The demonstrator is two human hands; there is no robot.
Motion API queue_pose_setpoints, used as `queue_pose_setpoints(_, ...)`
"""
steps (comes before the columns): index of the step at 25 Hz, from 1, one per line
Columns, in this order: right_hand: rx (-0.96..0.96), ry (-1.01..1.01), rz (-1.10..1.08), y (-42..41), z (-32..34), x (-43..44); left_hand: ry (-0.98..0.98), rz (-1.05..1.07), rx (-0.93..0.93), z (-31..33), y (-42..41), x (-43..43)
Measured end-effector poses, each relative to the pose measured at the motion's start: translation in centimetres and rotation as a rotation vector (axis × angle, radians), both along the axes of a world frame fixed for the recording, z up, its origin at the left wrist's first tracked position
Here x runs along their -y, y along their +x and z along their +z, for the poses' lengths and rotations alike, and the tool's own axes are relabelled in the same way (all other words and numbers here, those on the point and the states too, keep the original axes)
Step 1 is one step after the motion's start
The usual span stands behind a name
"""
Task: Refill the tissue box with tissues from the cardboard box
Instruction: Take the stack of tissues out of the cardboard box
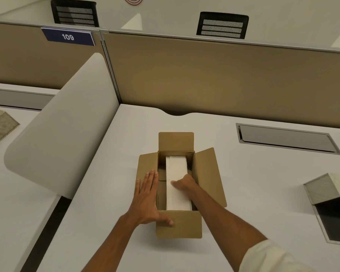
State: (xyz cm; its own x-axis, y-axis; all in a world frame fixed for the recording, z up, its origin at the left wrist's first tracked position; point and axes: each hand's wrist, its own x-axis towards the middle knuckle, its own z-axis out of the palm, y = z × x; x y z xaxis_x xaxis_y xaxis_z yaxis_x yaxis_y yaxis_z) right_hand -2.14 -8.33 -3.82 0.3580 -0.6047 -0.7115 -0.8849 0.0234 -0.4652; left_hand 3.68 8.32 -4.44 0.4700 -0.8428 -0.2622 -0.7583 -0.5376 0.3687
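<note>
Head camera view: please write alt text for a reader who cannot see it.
A person's right hand reaches into an open cardboard box onto a white tissue stack, while the left hand lies flat on the box's left flap. An open hexagonal tissue box sits right on the white desk.

An office: partitioned desks [106, 193], numbered sign [68, 36], mesh chairs [222, 26].

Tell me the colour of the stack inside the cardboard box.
White stack, seen in the head view.
</note>
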Motion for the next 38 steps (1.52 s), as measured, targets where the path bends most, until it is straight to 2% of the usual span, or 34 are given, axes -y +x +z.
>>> queue_pose_setpoints(5, -0.028, 0.113, -0.095, 0.4, 0.1, 0.5, 0.013, 0.002, 0.0, 0.3, 0.0, 0.0)
queue_pose_setpoints(11, 0.236, 0.274, -0.358, 0.3, 0.1, 0.1, 0.016, 0.0, -0.01, 0.2, 0.0, 0.0)
queue_pose_setpoints(14, 0.303, 0.32, -0.407, -0.5, 1.2, 0.0, -0.009, -0.001, -0.024, 0.0, -0.2, -0.1)
queue_pose_setpoints(21, 0.437, 0.594, -0.479, -2.7, 5.3, 0.9, -0.054, 0.004, -0.034, 0.1, -0.3, 0.0)
queue_pose_setpoints(26, 0.535, 0.672, -0.535, -4.5, 7.5, 2.1, -0.021, -0.008, 0.031, 1.1, -0.5, 0.3)
queue_pose_setpoints(29, 0.617, 0.683, -0.549, -5.9, 8.7, 3.0, 0.077, -0.015, 0.079, 2.4, -0.9, 0.9)
queue_pose_setpoints(31, 0.684, 0.697, -0.581, -7.0, 9.6, 4.1, 0.041, 0.088, 0.064, 4.2, -1.4, 2.0)
queue_pose_setpoints(33, 0.739, 0.706, -0.609, -8.3, 10.2, 5.3, -0.288, 0.421, -0.077, 6.2, -2.6, 3.3)
queue_pose_setpoints(35, 0.791, 0.723, -0.629, -10.0, 10.8, 6.5, -0.648, 0.762, -0.388, 8.2, -4.9, 5.2)
queue_pose_setpoints(36, 0.816, 0.735, -0.643, -10.9, 11.1, 7.1, -0.728, 0.858, -0.574, 9.1, -6.4, 6.2)
queue_pose_setpoints(38, 0.865, 0.759, -0.666, -12.8, 11.6, 8.3, -0.724, 0.902, -0.888, 10.1, -9.6, 8.5)
